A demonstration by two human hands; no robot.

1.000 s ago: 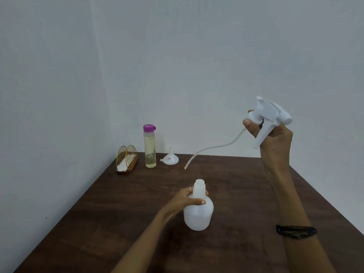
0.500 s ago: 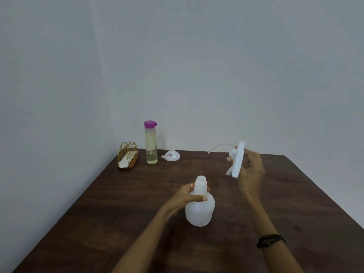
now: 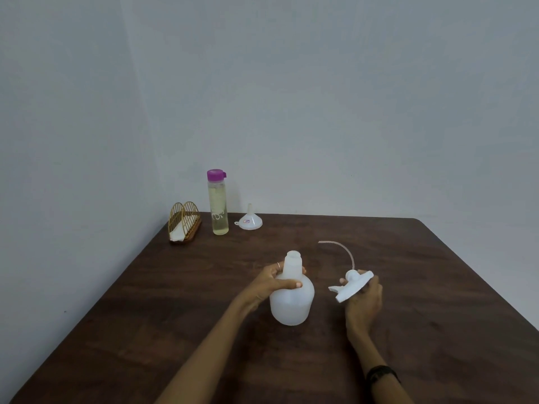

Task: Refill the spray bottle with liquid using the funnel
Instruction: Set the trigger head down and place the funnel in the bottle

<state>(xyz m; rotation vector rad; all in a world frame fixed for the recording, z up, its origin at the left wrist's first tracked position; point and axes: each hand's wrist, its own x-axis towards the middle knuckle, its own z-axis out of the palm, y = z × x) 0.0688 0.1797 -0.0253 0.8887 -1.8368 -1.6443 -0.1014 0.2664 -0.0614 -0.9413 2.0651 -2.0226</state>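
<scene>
Surface (image 3: 437, 287), dark wood w/ visible grain, set against a pale grey wall (image 3: 320, 97) & carrying all items. Spray bottle (image 3: 292, 298), translucent white, stands upright near the surface's middle, neck open, no head on it. Left hand (image 3: 275, 282) wraps the bottle's neck & shoulder, thumb across the front, fingers round the back; a thin ring shows on one finger. Right hand (image 3: 364, 301), just right of the bottle & not touching it, holds the white trigger head (image 3: 350, 288) low over the surface, fingers curled behind it; can't tell if the head touches the wood. Dip tube (image 3: 342, 248) curves up & away from the head toward the far side, ending beyond & to the right of the bottle. Black band (image 3: 380, 374) on the right wrist. Well beyond the bottle, toward the far-left corner: tall clear refill bottle (image 3: 218, 211) w/ purple cap, pale yellow liquid inside, upright. Left of it, wire napkin holder (image 3: 184, 225), gold-coloured, w/ white paper in it. Right of the refill bottle, white funnel (image 3: 248, 221), wide mouth down, spout up, small red label on its side; well apart from the spray bottle.
</scene>
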